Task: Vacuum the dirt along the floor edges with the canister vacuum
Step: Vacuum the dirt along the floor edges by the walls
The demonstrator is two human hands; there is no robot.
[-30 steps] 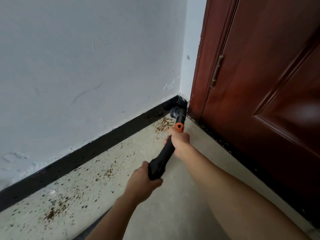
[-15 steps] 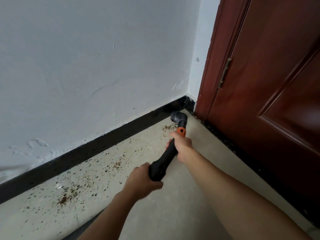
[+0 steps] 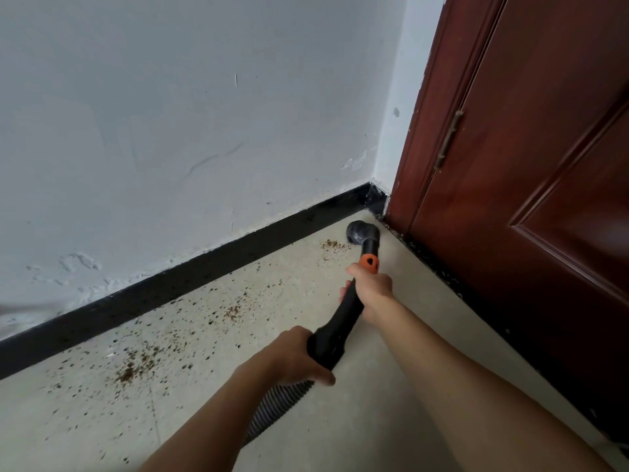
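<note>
A: Where is the nozzle [image 3: 361, 233] sitting?
B: On the floor [image 3: 391, 413] close to the corner, just beside the black skirting [image 3: 204, 272] and near the door [image 3: 544, 216]. A small heap of brown dirt [image 3: 334, 246] lies just to its left.
A: And the hands?
B: Both are wrapped round the black wand [image 3: 340, 321]. The right hand [image 3: 372, 287] is up by the orange collar [image 3: 370, 262], and the left hand [image 3: 299, 356] is at the rear end where the ribbed hose [image 3: 282, 400] joins.
A: What might go wrong?
B: A fast sweep could scatter the crumbs instead of lifting them, I'd say, or the head could drift off the skirting and leave a strip. The hose runs under the left arm, so it may drag through the bigger patch [image 3: 136, 367] along the wall
</note>
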